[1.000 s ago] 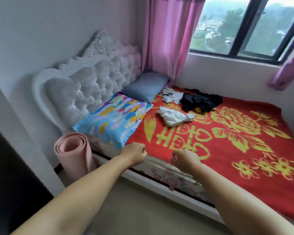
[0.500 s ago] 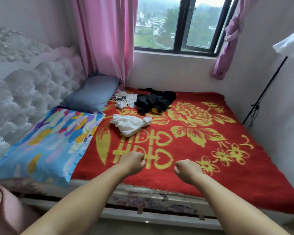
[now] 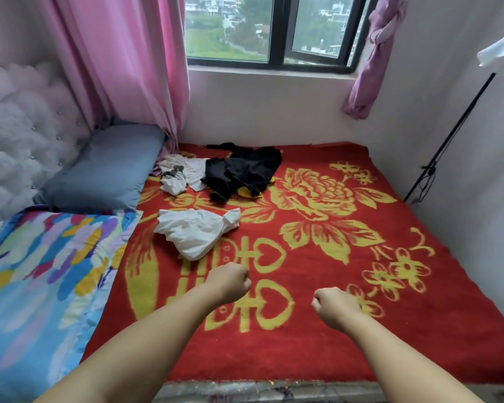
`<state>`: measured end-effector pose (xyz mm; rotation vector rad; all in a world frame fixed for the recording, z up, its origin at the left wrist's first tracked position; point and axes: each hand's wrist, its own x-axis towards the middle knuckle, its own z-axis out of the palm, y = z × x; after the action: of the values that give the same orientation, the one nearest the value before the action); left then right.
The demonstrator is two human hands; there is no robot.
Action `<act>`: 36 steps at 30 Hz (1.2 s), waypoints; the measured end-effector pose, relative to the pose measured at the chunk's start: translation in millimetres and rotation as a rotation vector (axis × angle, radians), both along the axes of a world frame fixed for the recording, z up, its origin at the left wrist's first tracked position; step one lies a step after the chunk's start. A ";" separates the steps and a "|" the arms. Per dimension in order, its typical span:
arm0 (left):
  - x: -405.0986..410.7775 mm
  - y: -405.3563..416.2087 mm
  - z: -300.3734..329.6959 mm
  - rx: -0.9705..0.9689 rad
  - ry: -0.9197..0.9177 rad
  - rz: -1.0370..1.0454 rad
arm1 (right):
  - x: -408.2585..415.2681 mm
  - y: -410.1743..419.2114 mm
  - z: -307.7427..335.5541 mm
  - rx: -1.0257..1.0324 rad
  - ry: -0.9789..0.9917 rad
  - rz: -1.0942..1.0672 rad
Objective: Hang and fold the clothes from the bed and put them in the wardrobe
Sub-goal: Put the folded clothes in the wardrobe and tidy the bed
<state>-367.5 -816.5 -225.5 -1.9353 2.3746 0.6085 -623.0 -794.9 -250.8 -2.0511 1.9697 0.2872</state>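
A crumpled white garment [image 3: 197,232] lies on the red and yellow blanket [image 3: 317,286] of the bed. Farther back lie a black garment [image 3: 243,170] with a bit of yellow under it and a white, grey-marked garment [image 3: 178,174] beside the grey pillow. My left hand [image 3: 229,282] is a closed fist holding nothing, just in front of the crumpled white garment. My right hand [image 3: 336,308] is also a fist with nothing in it, over the blanket to the right. No wardrobe is in view.
A grey pillow [image 3: 105,170] and a colourful pillow [image 3: 41,271] lie at the left by the white tufted headboard [image 3: 15,135]. A pink curtain [image 3: 122,62] hangs at the back left below the window [image 3: 274,30]. A black stand [image 3: 448,135] leans by the right wall.
The view has swung right and closer over the bed. Both fists have moved forward over the blanket toward the clothes, still closed and holding nothing.
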 end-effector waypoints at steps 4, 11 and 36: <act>0.2 -43.4 -20.1 0.050 -0.021 0.008 | -0.8 -58.4 -14.2 0.060 -0.025 0.012; -0.6 -141.9 -60.6 0.126 0.010 0.170 | -2.0 -183.1 -60.1 0.131 -0.048 0.127; 184.2 -273.4 -375.6 0.166 -0.175 0.371 | 284.2 -422.0 -330.1 0.111 -0.102 0.569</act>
<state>-183.3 -1089.9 -601.1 -2.2615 1.8166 0.5963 -338.8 -1216.9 -581.0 -2.4538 1.2459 0.3861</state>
